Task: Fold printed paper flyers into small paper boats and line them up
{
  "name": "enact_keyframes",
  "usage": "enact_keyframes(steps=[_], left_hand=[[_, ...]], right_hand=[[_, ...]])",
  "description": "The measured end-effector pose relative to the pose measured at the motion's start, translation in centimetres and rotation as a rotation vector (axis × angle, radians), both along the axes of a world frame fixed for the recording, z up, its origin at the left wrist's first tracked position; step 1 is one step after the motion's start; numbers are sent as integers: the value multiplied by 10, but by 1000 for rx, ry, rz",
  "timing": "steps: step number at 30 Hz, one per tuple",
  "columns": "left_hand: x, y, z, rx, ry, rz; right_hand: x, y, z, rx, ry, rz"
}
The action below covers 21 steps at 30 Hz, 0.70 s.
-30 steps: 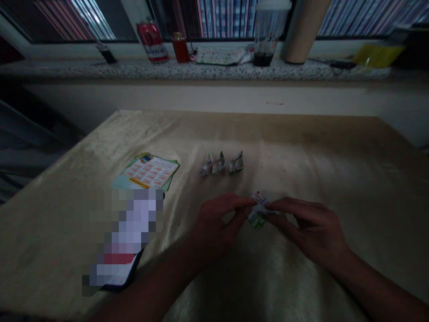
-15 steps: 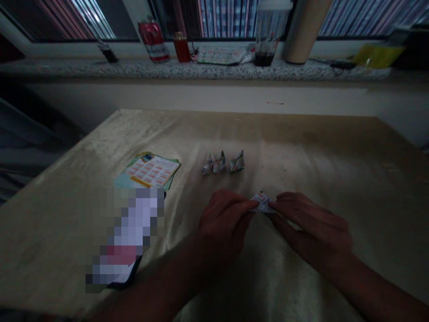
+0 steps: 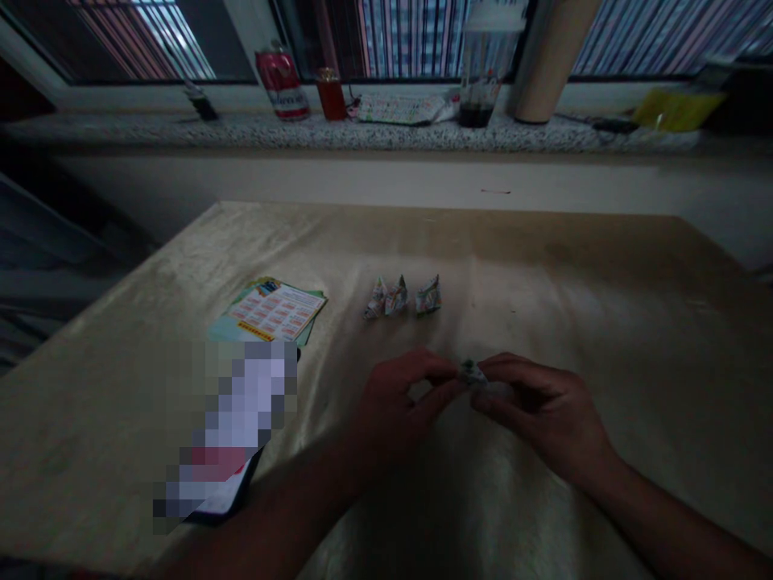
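Between my two hands is a small folded piece of printed paper (image 3: 472,373), slightly above or on the table; which of these I cannot tell. My left hand (image 3: 407,395) pinches its left end between thumb and forefinger. On the other end, the thumb and fingers of my right hand (image 3: 537,403) are closed. Farther back stand three small folded paper figures with pointed tips: a left one (image 3: 375,300), a middle one (image 3: 397,296) close beside it, and a right one (image 3: 428,296) a little apart.
A pale cloth covers the table (image 3: 573,274). To the left lie a stack of printed cards (image 3: 278,310) and a phone (image 3: 241,435) with a blurred screen. On the windowsill (image 3: 386,138) stand a red can (image 3: 283,84), a red jar (image 3: 331,95) and a cup of dark liquid (image 3: 477,109).
The paper has gone from a flat patterned triangle under my fingertips to a smaller, tilted shape pinched between both hands. My fingers have curled around its ends.
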<state>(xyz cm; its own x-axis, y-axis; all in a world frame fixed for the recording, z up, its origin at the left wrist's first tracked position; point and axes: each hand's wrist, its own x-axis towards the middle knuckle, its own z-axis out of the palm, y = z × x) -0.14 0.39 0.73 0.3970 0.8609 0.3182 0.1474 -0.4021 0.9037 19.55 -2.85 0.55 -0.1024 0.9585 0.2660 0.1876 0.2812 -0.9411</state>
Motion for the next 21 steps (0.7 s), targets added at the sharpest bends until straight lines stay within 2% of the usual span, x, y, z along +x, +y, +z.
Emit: enact_keyframes(steps=[4,8,10,21], left_hand=[[0,-2,3,-32,16,-17],[2,-5,3,-227,25,-12],[3,-5,2,-272,36,-8],[-1,-5,6,-131,71,-70]], right_hand=[[3,1,4,-36,-44,30],[4,0,3,-174,68,19],[3,0,3,-230,106,51],[8,-1,2,-181,15,114]])
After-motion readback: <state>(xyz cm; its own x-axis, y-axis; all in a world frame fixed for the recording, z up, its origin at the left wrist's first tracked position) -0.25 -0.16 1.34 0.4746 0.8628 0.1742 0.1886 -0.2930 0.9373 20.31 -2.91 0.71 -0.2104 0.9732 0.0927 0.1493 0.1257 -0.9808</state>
